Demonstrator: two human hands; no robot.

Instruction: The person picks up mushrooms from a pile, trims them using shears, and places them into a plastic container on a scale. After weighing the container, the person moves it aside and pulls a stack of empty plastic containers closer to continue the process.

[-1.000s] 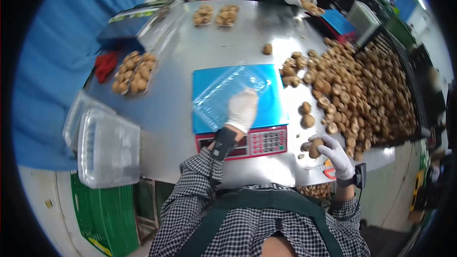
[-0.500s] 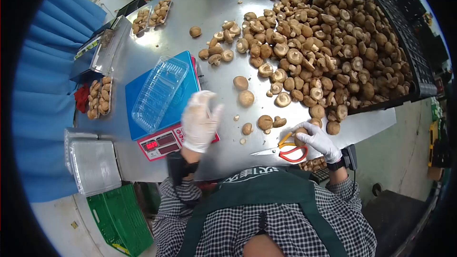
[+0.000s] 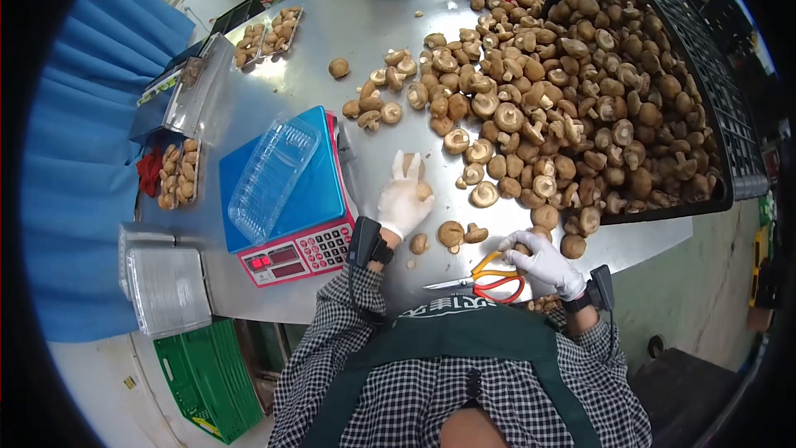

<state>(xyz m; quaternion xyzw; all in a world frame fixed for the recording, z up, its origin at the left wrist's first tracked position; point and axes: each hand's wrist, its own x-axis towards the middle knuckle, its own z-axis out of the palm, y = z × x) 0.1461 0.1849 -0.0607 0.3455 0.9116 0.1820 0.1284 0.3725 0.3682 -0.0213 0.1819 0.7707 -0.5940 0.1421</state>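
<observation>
Two gloved hands work at the table: left hand closes on a mushroom right of the scale; right hand clasps orange scissors near the edge.

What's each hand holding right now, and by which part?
Left hand is closing on a mushroom on the table, fingers over its cap. Right hand rests at the scissors, by the handle loops; a firm grip cannot be told.

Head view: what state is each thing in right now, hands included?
Left hand: gloved, closed on two mushrooms.
Right hand: gloved, gripping the scissors.
Scissors: blades shut, lying on the table.
Clear tray: empty, on the scale.
Scale: display lit.
Crate: tipped, mushrooms spilling out.
</observation>
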